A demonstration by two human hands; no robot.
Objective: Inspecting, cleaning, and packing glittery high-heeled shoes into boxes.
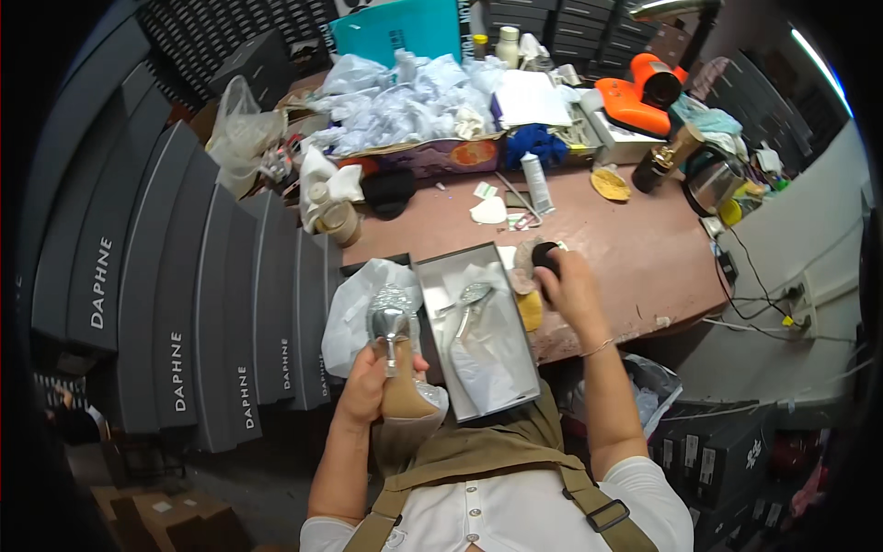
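My left hand (365, 382) is wrapped round a high-heeled shoe (405, 394), held with its tan sole and silver heel facing up. White wrapping paper (349, 304) lies just beyond that hand. To the right of the shoe, an open grey shoe box (531, 375) rests over my lap and the table edge. Inside it, a second silver heeled shoe (475, 294) sits partly covered by white tissue paper (485, 373). My right hand (575, 293) grips a black pad (546, 257) beyond the box's right side. Next to the pad are beige cloth pieces (523, 267) and a yellow sponge (529, 311).
Tall stacks of dark grey shoe boxes (156, 304) wall off the left. At the table's back, a wide carton (451, 158) overflows with crumpled paper. An orange heat gun (635, 106), a white tube (536, 184) and a dark bottle (655, 167) stand toward the back right.
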